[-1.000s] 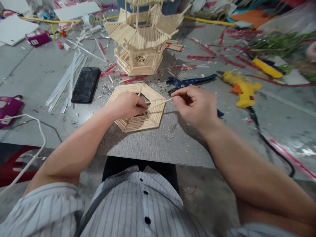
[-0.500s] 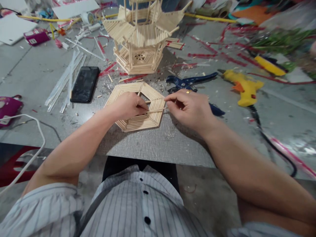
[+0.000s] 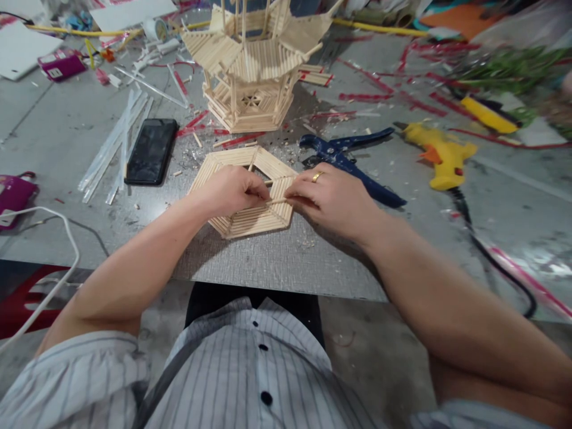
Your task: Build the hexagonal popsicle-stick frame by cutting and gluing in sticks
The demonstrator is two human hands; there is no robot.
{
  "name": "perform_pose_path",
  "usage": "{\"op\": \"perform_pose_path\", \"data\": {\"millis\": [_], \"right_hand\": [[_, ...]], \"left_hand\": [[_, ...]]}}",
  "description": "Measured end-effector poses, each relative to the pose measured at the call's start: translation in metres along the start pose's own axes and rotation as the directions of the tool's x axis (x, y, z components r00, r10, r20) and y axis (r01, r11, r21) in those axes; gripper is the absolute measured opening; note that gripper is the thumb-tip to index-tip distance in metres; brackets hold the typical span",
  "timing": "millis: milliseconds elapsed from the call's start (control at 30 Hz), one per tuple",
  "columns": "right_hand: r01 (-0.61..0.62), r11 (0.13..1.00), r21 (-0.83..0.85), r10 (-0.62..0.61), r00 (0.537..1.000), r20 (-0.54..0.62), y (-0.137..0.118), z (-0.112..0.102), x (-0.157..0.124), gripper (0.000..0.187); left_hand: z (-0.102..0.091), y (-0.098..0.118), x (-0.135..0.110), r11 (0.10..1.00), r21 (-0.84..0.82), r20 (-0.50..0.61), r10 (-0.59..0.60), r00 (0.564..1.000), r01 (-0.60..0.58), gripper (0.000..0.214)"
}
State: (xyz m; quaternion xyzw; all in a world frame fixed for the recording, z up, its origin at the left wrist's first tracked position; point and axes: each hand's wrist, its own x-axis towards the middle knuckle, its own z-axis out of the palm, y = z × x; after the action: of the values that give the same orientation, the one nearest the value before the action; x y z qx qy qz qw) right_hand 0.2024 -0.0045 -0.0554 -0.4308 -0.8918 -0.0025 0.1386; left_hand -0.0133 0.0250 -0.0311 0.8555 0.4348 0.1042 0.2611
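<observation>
A flat hexagonal panel (image 3: pixel 254 225) of thin wooden sticks lies on the table in front of me, with an opening in its middle. A thin wooden stick (image 3: pixel 277 201) spans between my fingertips over the panel's right side. My left hand (image 3: pixel 230 189) rests over the panel's left and middle, its fingers pinched on one end of the stick. At the panel's right edge my right hand (image 3: pixel 333 193), with a ring on one finger, pinches the other end. Both palms hide parts of the panel.
A wooden stick pagoda model (image 3: pixel 259 65) stands behind the panel. Blue cutters (image 3: pixel 353 161) and a yellow glue gun (image 3: pixel 440 155) lie to the right. At left are a black phone (image 3: pixel 151 152) and clear glue sticks (image 3: pixel 114 143). Red plastic scraps (image 3: pixel 364 96) are scattered behind.
My right hand has moved left along the stick, closer to my left hand, and its fingers now lie over the panel's right edge. My left hand has hardly moved.
</observation>
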Motion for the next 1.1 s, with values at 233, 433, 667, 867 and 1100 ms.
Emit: {"op": "perform_pose_path", "data": {"millis": [233, 433, 667, 867, 1100], "right_hand": [[0.021, 0.999, -0.032, -0.023, 0.999, -0.037, 0.0019, -0.0009, 0.001, 0.026], [0.03, 0.999, -0.02, -0.032, 0.998, -0.054, 0.002, 0.0026, 0.0009, 0.027], [0.045, 0.998, -0.042, -0.047, 0.998, -0.047, 0.0035, 0.0047, 0.0004, 0.027], [0.025, 1.0, -0.016, -0.026, 0.999, -0.023, 0.0013, 0.0014, 0.0012, 0.027], [0.013, 1.0, 0.016, -0.013, 1.0, 0.008, 0.0012, 0.0008, 0.0009, 0.028]], "left_hand": [[-0.0079, 0.0043, -0.0009, 0.997, 0.062, 0.059, -0.045, 0.997, 0.042, 0.014], [-0.0088, 0.0058, -0.0003, 0.992, 0.108, 0.072, -0.073, 0.995, 0.065, 0.013], [-0.0096, 0.007, -0.0007, 0.987, 0.147, 0.097, -0.085, 0.992, 0.07, 0.015], [-0.0108, 0.0071, -0.0011, 0.987, 0.138, 0.117, -0.094, 0.989, 0.078, 0.017], [-0.0092, 0.0013, -0.0002, 0.994, 0.09, 0.117, -0.068, 0.991, 0.058, 0.016]]}}
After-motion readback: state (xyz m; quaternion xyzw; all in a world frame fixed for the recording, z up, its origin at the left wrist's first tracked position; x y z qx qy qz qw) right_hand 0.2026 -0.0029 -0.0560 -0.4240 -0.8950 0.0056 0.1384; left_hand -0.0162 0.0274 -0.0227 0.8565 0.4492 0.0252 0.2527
